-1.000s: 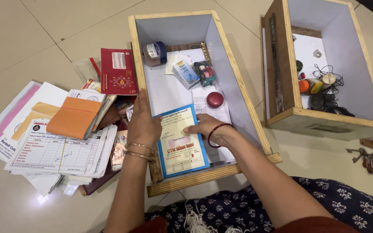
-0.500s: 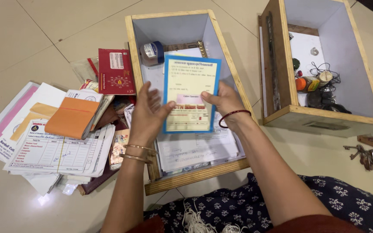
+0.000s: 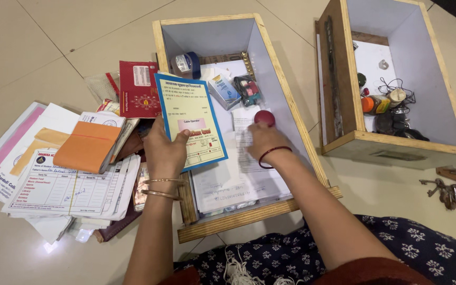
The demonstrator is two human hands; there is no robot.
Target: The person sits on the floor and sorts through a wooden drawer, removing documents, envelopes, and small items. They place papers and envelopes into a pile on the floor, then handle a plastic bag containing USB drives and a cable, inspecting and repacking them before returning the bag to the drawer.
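My left hand [image 3: 165, 150] holds a blue-bordered yellow card [image 3: 190, 119] up over the left wall of a wooden drawer [image 3: 286, 100] that lies on the floor. My right hand [image 3: 262, 141] rests flat on white printed papers [image 3: 238, 179] inside the drawer, just below a small round maroon case [image 3: 264, 117]. Further back in the drawer sit a blue tape roll [image 3: 187, 63], a small white and blue box [image 3: 224, 91] and a dark packet with red and teal bits [image 3: 249, 89].
A heap of papers [image 3: 54, 182], an orange booklet [image 3: 86, 146] and a red envelope [image 3: 139, 88] lie on the tiled floor at the left. A second wooden drawer [image 3: 397, 145] with small items stands at the right. Keys [image 3: 452, 192] lie at the far right.
The card was lifted out of the drawer with both hands, then passed to my left hand alone and moved left. My right hand went back down onto the papers.
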